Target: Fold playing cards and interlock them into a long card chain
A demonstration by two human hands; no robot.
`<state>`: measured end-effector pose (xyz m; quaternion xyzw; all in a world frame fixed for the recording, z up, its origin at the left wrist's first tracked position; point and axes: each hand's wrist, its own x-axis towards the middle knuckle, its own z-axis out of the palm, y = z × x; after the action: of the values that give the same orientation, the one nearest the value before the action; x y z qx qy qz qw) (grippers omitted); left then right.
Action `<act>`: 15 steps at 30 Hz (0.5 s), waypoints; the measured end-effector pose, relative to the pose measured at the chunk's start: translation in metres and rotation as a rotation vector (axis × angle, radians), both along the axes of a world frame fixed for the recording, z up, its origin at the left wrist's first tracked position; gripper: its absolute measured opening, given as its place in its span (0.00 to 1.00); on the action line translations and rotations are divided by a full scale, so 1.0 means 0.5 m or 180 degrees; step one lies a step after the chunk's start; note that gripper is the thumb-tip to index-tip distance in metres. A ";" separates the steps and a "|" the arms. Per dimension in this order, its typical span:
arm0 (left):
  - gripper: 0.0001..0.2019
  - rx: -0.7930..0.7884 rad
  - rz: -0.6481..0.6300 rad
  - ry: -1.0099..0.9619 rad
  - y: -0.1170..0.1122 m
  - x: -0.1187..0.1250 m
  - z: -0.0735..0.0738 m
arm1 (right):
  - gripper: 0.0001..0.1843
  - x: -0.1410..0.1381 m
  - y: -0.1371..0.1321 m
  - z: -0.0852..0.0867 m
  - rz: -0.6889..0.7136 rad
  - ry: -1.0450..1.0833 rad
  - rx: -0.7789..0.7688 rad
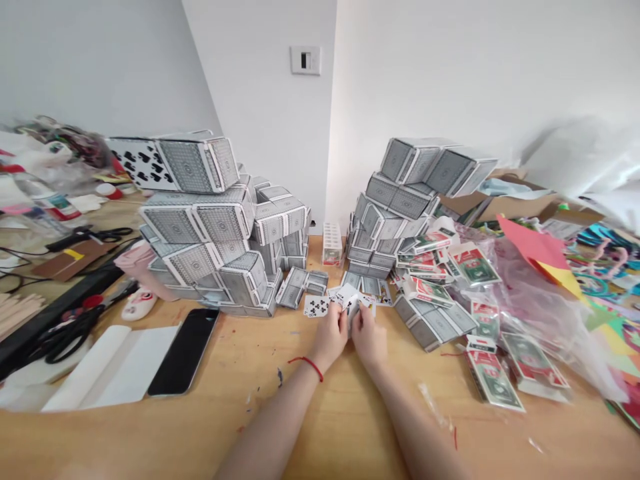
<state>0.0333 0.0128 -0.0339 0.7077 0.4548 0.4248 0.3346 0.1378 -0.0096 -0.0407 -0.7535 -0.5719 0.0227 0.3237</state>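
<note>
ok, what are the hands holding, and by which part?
A small bunch of playing cards, pinched at their near ends between the left hand and right hand; finger placement too small to tell.

A home craft corner: a wooden tabletop against white walls; stacked card boxes, scissors, coloured paper; a wall switch.

Bright, even daylight; blurred, warped edges.

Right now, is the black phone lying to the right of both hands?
No, the black phone lies beside a white sheet, left of the left hand that holds playing cards.
</note>
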 end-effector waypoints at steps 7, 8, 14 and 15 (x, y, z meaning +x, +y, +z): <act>0.07 -0.0163 -0.0024 -0.0235 0.002 -0.010 0.006 | 0.20 0.000 -0.001 0.004 0.0066 0.0167 0.0109; 0.07 -0.0162 0.0016 -0.0238 0.003 -0.014 0.007 | 0.20 0.001 -0.001 0.007 0.0142 0.0418 0.0149; 0.07 -0.0131 0.0269 -0.0185 0.019 -0.028 0.015 | 0.18 0.013 0.015 0.020 0.0731 0.3290 0.0171; 0.07 -0.0139 0.0277 -0.0181 0.021 -0.029 0.016 | 0.16 0.015 0.017 0.022 0.0853 0.3871 0.0096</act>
<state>0.0186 0.0231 -0.0260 0.6673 0.4846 0.4489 0.3439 0.1453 -0.0011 -0.0296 -0.5227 -0.3750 0.4801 0.5963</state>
